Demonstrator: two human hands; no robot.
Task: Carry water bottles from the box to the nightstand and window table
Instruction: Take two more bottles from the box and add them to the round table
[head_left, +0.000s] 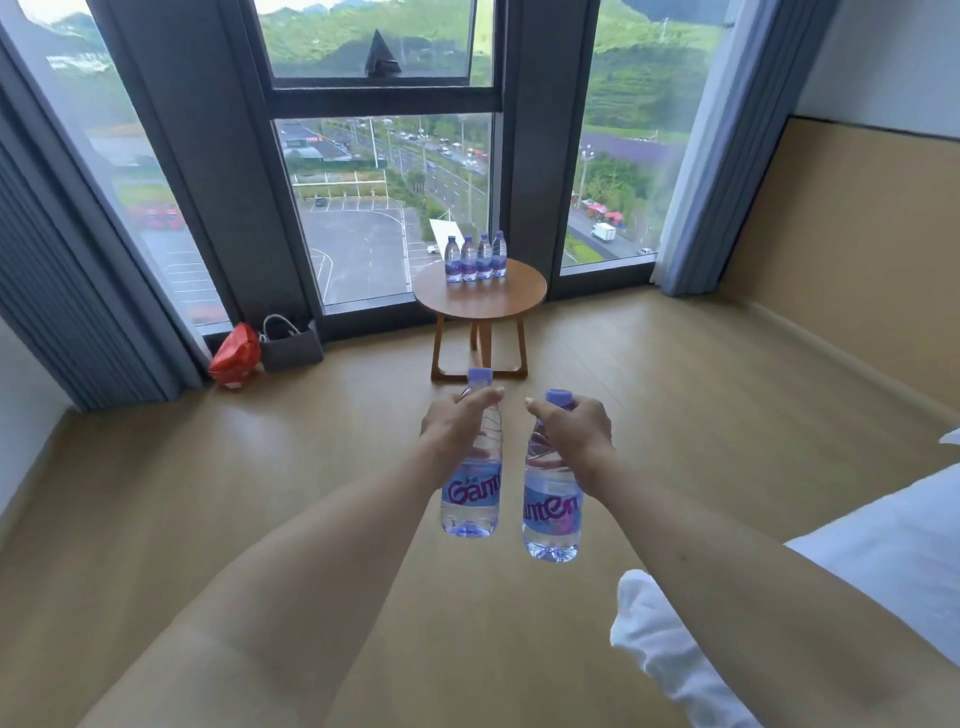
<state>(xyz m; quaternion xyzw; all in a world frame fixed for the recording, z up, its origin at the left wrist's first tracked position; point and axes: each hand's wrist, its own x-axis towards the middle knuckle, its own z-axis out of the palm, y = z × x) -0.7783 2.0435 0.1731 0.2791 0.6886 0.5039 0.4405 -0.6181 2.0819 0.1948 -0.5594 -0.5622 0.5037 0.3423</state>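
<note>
Left grip (457, 418): holds clear plastic bottle (471, 488) by neck | right grip (571, 431): holds second clear bottle (551, 512) | round wooden bench (498, 299): four bottles (475, 258) upright in a row.

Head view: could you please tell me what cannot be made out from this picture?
- Box and nightstand: outside the head view's edges.
- Labels of the four bottles on the round table: too small to read.
- Neck of the bottle in the left hand: covered by its grip; likewise the bottle in the right hand.
- Bed: cut off at right.
</note>
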